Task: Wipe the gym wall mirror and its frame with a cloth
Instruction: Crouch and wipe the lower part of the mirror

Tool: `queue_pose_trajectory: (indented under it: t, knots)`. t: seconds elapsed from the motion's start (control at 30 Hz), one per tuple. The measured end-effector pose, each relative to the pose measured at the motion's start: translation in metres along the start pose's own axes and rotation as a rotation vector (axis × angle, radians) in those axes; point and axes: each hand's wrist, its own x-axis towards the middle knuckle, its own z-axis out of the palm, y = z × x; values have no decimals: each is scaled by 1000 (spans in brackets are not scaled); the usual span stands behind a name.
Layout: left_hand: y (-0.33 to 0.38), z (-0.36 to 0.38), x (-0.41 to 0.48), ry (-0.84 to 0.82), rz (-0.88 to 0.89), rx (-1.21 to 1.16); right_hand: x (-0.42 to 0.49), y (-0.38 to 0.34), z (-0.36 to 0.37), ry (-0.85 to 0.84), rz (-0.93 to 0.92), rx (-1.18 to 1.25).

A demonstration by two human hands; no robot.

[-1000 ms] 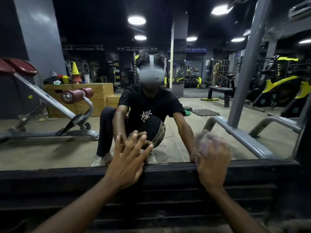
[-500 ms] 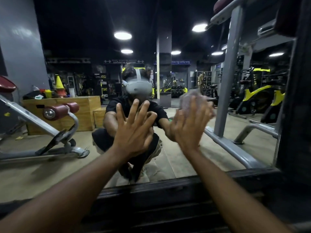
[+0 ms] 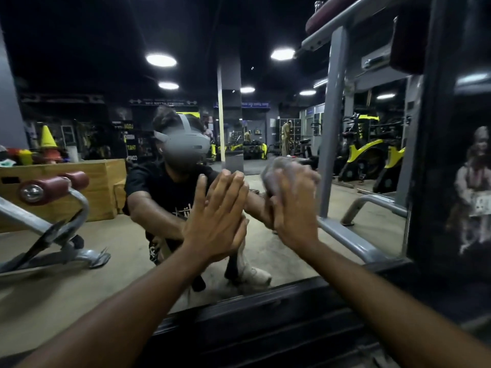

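As a person crouches before a gym wall mirror (image 3: 111,274), the right hand (image 3: 293,211) pins a pale, bunched cloth (image 3: 276,172) against the glass. The wad shows just above the fingertips, caught between palm and mirror. Motion blur hides whether those fingers curl round the cloth or lie flat over it (the shot cannot settle it). Just beside that hold, on its inner side, the left hand (image 3: 216,224) rests flat on the glass, fingers straight and together, holding nothing. Below the hold runs the dark bottom rail of the frame (image 3: 265,312); its upright side stands well apart, outward of the cloth. A grey machine post (image 3: 329,128) is reflected just past the hold.

The cloth looks light, soft and limp, and would likely fold or slip from under a loose palm. A hold over its bunched middle, with fingers spread to keep a broad face on the glass, seems soundest. The mirror is stiff but breakable and calls for even, moderate pressure. The frame's ridged rail probably wants a fold of cloth pushed along by the fingertips.
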Motion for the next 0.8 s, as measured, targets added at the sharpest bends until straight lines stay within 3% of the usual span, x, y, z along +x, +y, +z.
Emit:
queue_pose_trajectory:
  t: [0.03, 0.1, 0.2, 0.27, 0.4, 0.47, 0.5, 0.57, 0.6, 0.67, 0.8]
  knots:
    - [8, 3, 4, -5, -11, -9, -1, 5, -9, -61, -136, 14]
    - [19, 6, 10, -6, -72, -23, 8, 44, -17, -15, -156, 4]
    - [26, 8, 24, 22, -93, -18, 21, 95, -14, 254, 410, 8]
    - [28, 8, 40, 45, -86, 7, 11, 94, -1, 288, 533, 8]
    - [55, 13, 60, 21, -91, 38, -35, 96, -12, -27, 20, 5]
    - [73, 17, 62, 37, -10, -7, -29, 131, -30, -58, -34, -26]
    - [81, 18, 64, 39, 34, -24, -21, 148, -38, 23, 113, -33]
    - [93, 19, 75, 12, 50, -12, 2, 179, -49, 256, 587, 20]
    - [99, 21, 86, -4, 29, 2, 9, 188, -50, 299, 710, 32]
    - [112, 23, 107, -42, -2, 23, 5, 192, -44, 210, 561, 26]
    - [150, 35, 137, -55, 32, 32, -21, 240, -66, -157, -97, 13]
